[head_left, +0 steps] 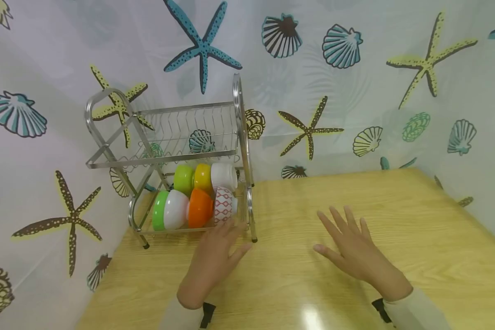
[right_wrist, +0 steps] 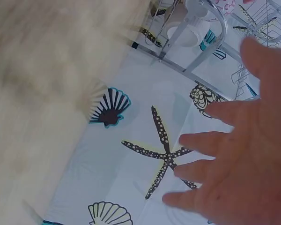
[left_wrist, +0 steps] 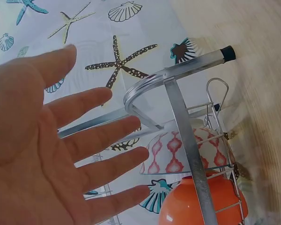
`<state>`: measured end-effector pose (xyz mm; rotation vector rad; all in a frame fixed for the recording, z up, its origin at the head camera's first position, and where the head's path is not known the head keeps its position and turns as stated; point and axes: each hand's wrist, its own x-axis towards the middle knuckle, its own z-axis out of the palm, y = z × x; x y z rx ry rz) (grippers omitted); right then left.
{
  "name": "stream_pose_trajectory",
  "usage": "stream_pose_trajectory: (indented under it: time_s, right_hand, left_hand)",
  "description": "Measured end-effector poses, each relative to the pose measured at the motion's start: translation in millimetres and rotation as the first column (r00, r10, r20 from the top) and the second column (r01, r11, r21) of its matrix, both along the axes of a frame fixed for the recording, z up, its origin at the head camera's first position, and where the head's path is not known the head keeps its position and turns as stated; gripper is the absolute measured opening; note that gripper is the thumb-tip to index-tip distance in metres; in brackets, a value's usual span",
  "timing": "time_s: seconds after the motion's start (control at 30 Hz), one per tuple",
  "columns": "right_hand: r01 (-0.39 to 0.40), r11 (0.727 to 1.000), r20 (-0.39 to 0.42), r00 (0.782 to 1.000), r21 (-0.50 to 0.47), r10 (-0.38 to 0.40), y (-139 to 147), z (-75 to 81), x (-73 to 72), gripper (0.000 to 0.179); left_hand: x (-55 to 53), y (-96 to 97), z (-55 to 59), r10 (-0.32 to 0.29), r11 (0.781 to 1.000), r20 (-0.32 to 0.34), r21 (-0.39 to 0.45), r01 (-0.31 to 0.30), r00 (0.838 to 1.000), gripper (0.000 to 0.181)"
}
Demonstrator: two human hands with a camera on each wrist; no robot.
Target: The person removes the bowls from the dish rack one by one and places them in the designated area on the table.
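Note:
My left hand point(head_left: 215, 255) is spread flat, palm down, in front of the lower tier of a two-tier metal dish rack point(head_left: 160, 161). It holds nothing; its fingertips overlap the red-patterned white bowl point(head_left: 224, 205) in the head view, and whether they touch cannot be told. In the left wrist view the fingers are straight and apart beside the rack's frame, near the orange bowl point(left_wrist: 201, 204). Over the table to the right, my right hand point(head_left: 352, 251) has its fingers spread and holds nothing. Bowls stand on edge in two rows on the lower tier.
The front row also has a white bowl point(head_left: 175, 210) and a green bowl point(head_left: 160, 211). Behind are a lime bowl point(head_left: 183, 180), a yellow bowl point(head_left: 203, 178) and another white bowl point(head_left: 224, 176). A sea-patterned curtain point(head_left: 297, 82) backs the wooden table point(head_left: 284, 215).

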<state>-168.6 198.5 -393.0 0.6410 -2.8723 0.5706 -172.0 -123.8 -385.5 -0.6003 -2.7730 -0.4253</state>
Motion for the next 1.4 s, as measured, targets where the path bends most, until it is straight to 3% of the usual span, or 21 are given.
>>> stream_pose_trajectory:
  time_s: [0.17,0.33,0.43,0.53,0.67,0.73,1.0,1.2,1.4]
  right_hand:
    - [-0.037,0.996,-0.013,0.999,-0.079,0.036,-3,1.3,-0.8,0.069]
    - [-0.045,0.995,-0.014,0.999,-0.092,0.044,-4,4.2,-1.2,0.067]
    - [-0.042,0.994,-0.009,0.999,-0.099,0.041,-4,3.7,-1.1,0.067]
    - [-0.039,0.993,-0.003,0.999,-0.109,0.038,-3,2.9,-0.4,0.066]
    - [-0.038,0.991,-0.007,0.999,-0.128,0.037,-1,3.5,-0.7,0.063]
    - [-0.04,0.99,-0.006,0.999,-0.138,0.039,-1,4.1,-1.3,0.062]
    - [-0.04,0.988,0.017,0.999,-0.152,0.043,-1,5.8,-1.2,0.063]
    - [-0.048,0.984,0.028,0.998,-0.17,0.053,-2,5.1,-0.9,0.063]
    - [-0.071,0.974,0.02,0.997,-0.213,0.077,-3,4.1,-1.3,0.062]
  left_hand:
    - [-3.0,-1.1,8.5,0.02,0.987,-0.137,0.162,0.003,0.99,0.033]
    - [-7.6,-2.6,19.7,0.057,0.941,-0.161,0.338,0.001,0.985,0.039]
    - [-12.5,-5.2,22.5,0.082,0.916,-0.117,0.4,-0.028,0.99,0.047]
    - [-22.2,-9.0,20.0,0.119,0.885,-0.032,0.457,-0.091,0.992,0.053]
    - [-38.2,-17.6,12.2,0.144,0.841,0.098,0.512,-0.175,0.985,0.055]
    - [-44.9,-22.9,7.6,0.144,0.826,0.133,0.529,-0.193,0.981,0.052]
    - [-56.4,-34.4,-2.7,0.124,0.806,0.125,0.565,-0.174,0.984,0.039]
    - [-59.2,-34.0,-4.0,0.112,0.778,0.182,0.596,-0.2,0.977,0.038]
    - [-61.9,-34.5,-9.3,0.126,0.771,0.222,0.592,-0.237,0.967,0.034]
